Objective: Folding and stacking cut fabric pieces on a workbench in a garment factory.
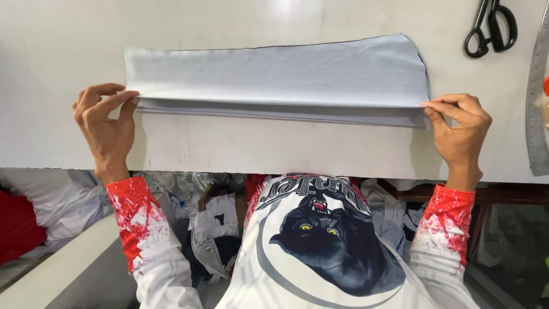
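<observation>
A folded stack of pale grey fabric (274, 80) is pinched at its near corners by the left hand (106, 129) and right hand (460, 131) on the white table (257, 149); black scissors (490, 26) lie far right.

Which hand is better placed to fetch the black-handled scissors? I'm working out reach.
Probably the right hand: it pinches the folded pale grey fabric at the end below the black-handled scissors; the left hand holds the far end.

tailoring workshop: scissors (490, 27), ruler (537, 97), fabric scraps (214, 229)
</observation>
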